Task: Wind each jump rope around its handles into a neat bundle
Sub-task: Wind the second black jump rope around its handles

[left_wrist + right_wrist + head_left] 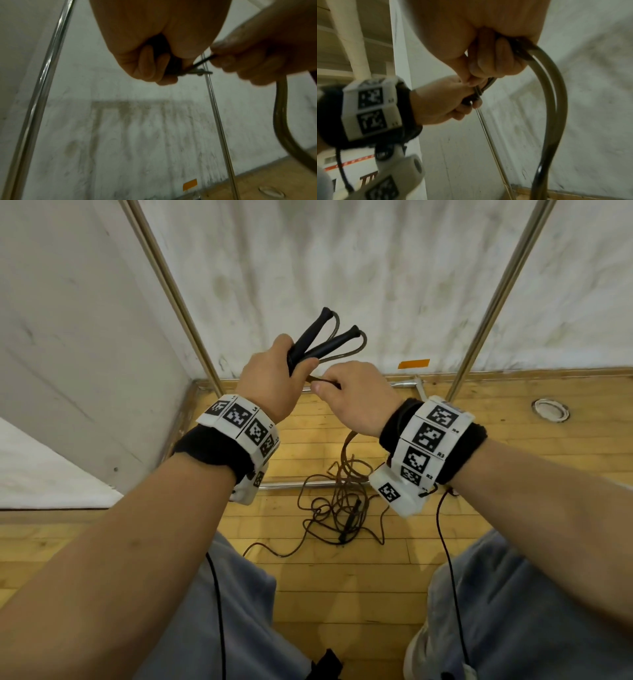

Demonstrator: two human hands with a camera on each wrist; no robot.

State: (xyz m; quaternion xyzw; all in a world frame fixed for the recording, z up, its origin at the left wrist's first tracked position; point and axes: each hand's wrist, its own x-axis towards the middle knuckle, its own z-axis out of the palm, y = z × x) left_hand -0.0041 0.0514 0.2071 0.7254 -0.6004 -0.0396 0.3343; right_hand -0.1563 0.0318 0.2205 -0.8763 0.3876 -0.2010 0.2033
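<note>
Jump rope handles (317,344) splayed in the left hand (274,381)'s grip while the right hand (352,395) pinched the cord (323,379); the floor (342,577) tangle (337,505) risked snagging.

Down on the wooden plank floor (342,577) there's a loose tangle of brown rope (329,501) sprawled between the person's knees, with a black handle (350,523) lying in the middle of the heap. Thin metal bars (291,485) rest flat on the boards just behind the tangle and along the foot of the wall, and slanting metal poles (455,392) come down to the floor there. Off to the right, a small round metal plate (550,410) sits set into the planks.
</note>
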